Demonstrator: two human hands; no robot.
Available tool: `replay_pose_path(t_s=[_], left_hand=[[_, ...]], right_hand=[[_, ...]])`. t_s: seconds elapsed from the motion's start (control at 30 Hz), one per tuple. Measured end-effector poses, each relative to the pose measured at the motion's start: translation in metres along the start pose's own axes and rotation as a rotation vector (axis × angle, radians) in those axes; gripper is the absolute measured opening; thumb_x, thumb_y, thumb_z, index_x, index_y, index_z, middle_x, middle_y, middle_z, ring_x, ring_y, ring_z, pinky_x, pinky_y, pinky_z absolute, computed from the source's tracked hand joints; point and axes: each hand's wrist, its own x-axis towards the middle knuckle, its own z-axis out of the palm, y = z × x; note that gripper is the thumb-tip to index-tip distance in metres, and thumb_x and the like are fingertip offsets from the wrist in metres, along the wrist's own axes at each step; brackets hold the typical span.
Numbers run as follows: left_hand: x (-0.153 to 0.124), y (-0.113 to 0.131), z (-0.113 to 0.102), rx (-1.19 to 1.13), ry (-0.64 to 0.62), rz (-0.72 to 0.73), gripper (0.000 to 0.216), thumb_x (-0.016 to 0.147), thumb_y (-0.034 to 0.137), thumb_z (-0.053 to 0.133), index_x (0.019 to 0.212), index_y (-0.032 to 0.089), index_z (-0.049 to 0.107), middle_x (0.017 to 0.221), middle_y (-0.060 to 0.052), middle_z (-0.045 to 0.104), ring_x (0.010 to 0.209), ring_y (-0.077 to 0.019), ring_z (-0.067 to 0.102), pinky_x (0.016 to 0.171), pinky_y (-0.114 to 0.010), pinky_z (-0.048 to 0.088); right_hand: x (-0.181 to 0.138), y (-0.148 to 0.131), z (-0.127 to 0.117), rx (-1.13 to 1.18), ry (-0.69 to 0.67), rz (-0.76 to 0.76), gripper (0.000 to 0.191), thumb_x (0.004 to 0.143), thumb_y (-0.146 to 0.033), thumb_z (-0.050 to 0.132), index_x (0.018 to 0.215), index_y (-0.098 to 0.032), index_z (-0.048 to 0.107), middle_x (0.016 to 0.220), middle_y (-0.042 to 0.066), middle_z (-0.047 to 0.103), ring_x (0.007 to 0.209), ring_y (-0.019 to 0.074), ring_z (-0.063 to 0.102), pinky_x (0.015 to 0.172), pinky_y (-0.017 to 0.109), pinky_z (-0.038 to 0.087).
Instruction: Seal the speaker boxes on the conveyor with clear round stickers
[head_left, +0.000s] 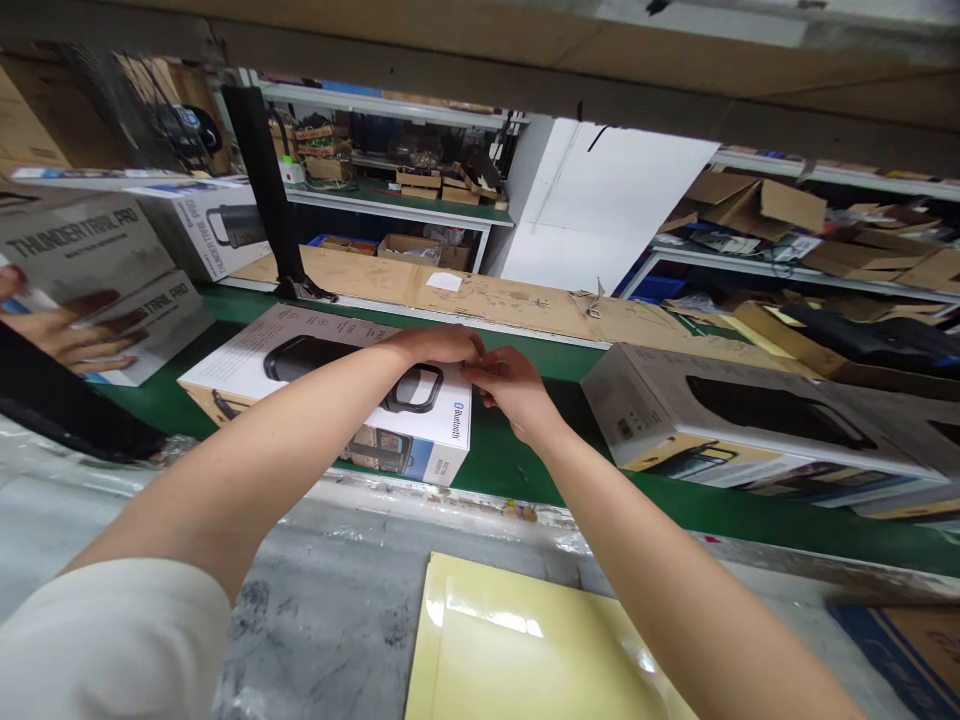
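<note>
A white printed speaker box (450,420) lies on the green conveyor belt (525,462) in front of me, with a black speaker pictured on its top. My left hand (442,345) reaches across the box to its far right corner, its fingers curled. Meeting it there, my right hand (514,388) has thumb and fingers pinched together just off the box's right end. The fingertips of both hands come together at that corner. Whatever is between them is too small or too hidden to make out.
Another speaker box (750,420) stands right on the belt. At left, another person's hand (82,330) touches a stacked "Thunder Trail Pro" box (97,250). Yellow glossy sheets (517,640) lie near me. A black upright post (262,190) and an overhead beam (480,85) border the space.
</note>
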Motion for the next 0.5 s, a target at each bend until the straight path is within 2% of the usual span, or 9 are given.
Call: replay_pose_path(t_s=[0.07,0.17,0.27,0.5], left_hand=[[-0.001,0.000,-0.001,0.005,-0.002,-0.004,0.044,0.075,0.032,0.059,0.116,0.028,0.071,0.113,-0.001,0.074,0.094,-0.0237,0.066,0.078,-0.031,0.049],[-0.002,0.000,-0.002,0.032,0.009,-0.011,0.045,0.074,0.033,0.059,0.118,0.028,0.071,0.115,-0.001,0.074,0.092,-0.0233,0.067,0.077,-0.030,0.049],[-0.003,-0.001,-0.003,0.034,0.022,-0.018,0.049,0.074,0.034,0.061,0.122,0.028,0.069,0.119,-0.001,0.073,0.096,-0.0232,0.067,0.078,-0.029,0.049],[-0.005,-0.005,-0.003,0.006,0.018,-0.033,0.050,0.074,0.036,0.063,0.123,0.028,0.068,0.116,-0.001,0.073,0.097,-0.0230,0.067,0.077,-0.028,0.049]], right_hand=[[0.000,0.000,0.002,0.102,-0.010,0.092,0.050,0.052,-0.026,0.098,0.077,-0.023,0.055,0.056,-0.006,0.059,0.053,0.0121,0.050,0.041,0.022,0.038],[0.001,0.002,0.004,0.214,-0.042,0.173,0.056,0.046,-0.029,0.101,0.076,-0.022,0.054,0.054,-0.006,0.056,0.054,0.0118,0.050,0.041,0.021,0.038],[0.001,0.005,0.004,0.296,-0.087,0.198,0.060,0.041,-0.035,0.103,0.074,-0.021,0.055,0.058,-0.004,0.058,0.056,0.0106,0.051,0.046,0.022,0.041],[0.004,0.010,-0.001,0.354,-0.150,0.214,0.062,0.037,-0.035,0.104,0.074,-0.020,0.057,0.065,-0.004,0.063,0.060,0.0109,0.055,0.055,0.024,0.049]])
